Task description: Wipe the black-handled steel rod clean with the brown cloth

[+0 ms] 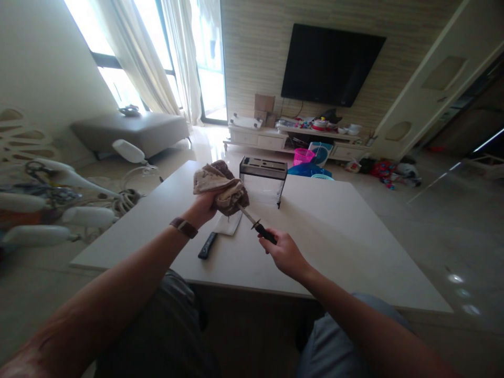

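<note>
The right hand (286,253) curls its fingers on the handle (266,233) of the rod (247,214), at about four o'clock from the rag (219,184) the left hand (202,207) squeezes onto it, likely for safety.

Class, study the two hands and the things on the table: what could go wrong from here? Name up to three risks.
1. The cloth in the left hand hides the far end of the black-handled tool in the right hand, so a slip there might go unnoticed.
2. The cleaver lies on the table near the left hand, which might brush it.
3. The holder beyond might get knocked.
</note>
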Demonstrator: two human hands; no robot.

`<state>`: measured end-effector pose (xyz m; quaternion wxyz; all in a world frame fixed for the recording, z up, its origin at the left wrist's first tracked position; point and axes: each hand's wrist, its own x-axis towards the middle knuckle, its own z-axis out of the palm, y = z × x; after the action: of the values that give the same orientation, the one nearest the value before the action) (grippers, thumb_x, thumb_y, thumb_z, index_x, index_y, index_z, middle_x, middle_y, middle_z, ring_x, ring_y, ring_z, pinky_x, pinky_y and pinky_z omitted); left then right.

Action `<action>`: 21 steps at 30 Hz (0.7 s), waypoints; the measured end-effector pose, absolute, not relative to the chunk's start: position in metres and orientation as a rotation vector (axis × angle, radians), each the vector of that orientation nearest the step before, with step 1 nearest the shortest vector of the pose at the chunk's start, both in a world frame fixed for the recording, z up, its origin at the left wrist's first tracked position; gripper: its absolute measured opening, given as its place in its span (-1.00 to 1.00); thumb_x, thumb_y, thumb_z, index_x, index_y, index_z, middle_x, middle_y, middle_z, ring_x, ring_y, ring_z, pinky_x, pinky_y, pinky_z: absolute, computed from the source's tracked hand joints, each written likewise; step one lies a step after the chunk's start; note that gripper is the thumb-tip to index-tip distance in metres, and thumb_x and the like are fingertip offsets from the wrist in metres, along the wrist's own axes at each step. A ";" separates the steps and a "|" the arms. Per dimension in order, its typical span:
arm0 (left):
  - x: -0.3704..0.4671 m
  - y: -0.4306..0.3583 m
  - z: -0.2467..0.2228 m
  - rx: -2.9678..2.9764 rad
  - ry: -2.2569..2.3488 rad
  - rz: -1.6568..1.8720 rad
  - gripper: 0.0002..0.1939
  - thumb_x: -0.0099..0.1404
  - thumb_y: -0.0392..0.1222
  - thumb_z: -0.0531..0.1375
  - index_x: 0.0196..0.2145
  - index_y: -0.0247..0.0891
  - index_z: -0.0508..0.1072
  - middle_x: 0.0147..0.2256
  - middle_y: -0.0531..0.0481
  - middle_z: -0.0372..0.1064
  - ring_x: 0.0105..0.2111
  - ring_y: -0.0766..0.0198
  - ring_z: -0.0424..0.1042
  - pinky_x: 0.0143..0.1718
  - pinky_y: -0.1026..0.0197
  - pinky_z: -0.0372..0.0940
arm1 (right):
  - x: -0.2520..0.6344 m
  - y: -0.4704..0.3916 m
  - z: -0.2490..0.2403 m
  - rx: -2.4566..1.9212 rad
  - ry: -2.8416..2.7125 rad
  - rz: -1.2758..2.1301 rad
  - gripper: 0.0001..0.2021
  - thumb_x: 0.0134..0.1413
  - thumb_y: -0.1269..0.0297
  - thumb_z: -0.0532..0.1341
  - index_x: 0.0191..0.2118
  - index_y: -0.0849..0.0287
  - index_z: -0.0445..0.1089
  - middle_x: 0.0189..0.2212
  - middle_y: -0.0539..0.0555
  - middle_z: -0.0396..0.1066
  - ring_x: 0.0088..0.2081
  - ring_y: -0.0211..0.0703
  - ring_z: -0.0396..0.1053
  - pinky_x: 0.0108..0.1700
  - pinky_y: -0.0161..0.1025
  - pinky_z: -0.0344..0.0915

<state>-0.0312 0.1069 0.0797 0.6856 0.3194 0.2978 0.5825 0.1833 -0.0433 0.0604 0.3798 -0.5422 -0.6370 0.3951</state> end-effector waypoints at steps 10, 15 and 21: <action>-0.014 0.092 0.067 0.742 0.646 1.159 -0.72 0.20 -0.33 0.36 -0.10 -0.32 0.59 -0.15 -0.12 0.61 -0.21 0.19 0.59 -0.07 0.18 0.49 | 0.182 -0.044 0.058 -1.392 -1.457 1.144 -0.74 0.12 0.09 0.21 -0.30 0.21 0.46 -0.61 -0.10 0.23 -0.56 -0.29 0.12 -0.48 -0.29 0.04; 0.006 0.065 0.068 0.797 0.630 1.017 -0.68 0.13 -0.32 0.43 -0.12 -0.27 0.61 -0.10 -0.13 0.61 -0.11 0.05 0.59 0.00 0.10 0.48 | 0.181 -0.041 0.058 -1.380 -1.463 1.087 -0.77 0.15 0.09 0.21 -0.35 0.16 0.41 -0.61 -0.11 0.23 -0.57 -0.29 0.11 -0.49 -0.30 0.04; 0.023 0.045 0.065 0.812 0.632 1.030 -0.56 0.05 -0.35 0.48 -0.07 -0.22 0.60 -0.10 -0.12 0.60 -0.09 0.07 0.58 0.00 0.13 0.46 | 0.183 -0.038 0.054 -1.370 -1.471 1.050 -0.80 0.17 0.13 0.19 -0.37 0.14 0.38 -0.63 -0.11 0.21 -0.59 -0.29 0.09 -0.51 -0.29 0.02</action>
<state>0.0226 0.0447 0.0651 0.7467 0.3709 0.2888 0.4706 0.1833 -0.0380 0.0539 0.4232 -0.5474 -0.5877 0.4194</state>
